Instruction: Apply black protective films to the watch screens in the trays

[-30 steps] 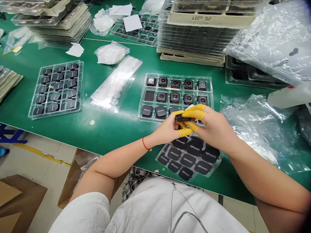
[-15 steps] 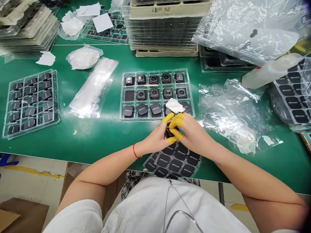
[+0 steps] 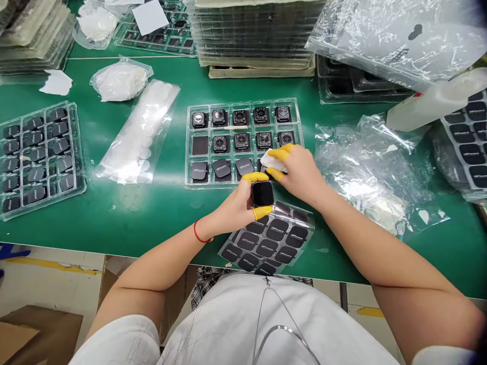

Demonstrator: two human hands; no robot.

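Observation:
My left hand grips a black smartwatch body by its edges between yellow-cotted thumb and fingers, its dark glossy screen facing up. Up and to the right of it, my right hand, also in yellow finger cots, pinches a white wipe over the front row of a clear tray. That tray carries several watch bodies with their backs up, and black stickered pieces in its front row. One left compartment shows only a dark pad. Below my hands lies a sheet of black stickers, partly overlapped by my left fingertips.
Another filled tray is at the left. A plastic sleeve of round clear films and a bag of white material lie nearby. Stacked trays stand behind. Crumpled plastic bags and a white bottle are at the right.
My hands were together around the watch; now they are apart. My right hand has moved up and taken hold of the wipe. The watch screen now shows in my left hand.

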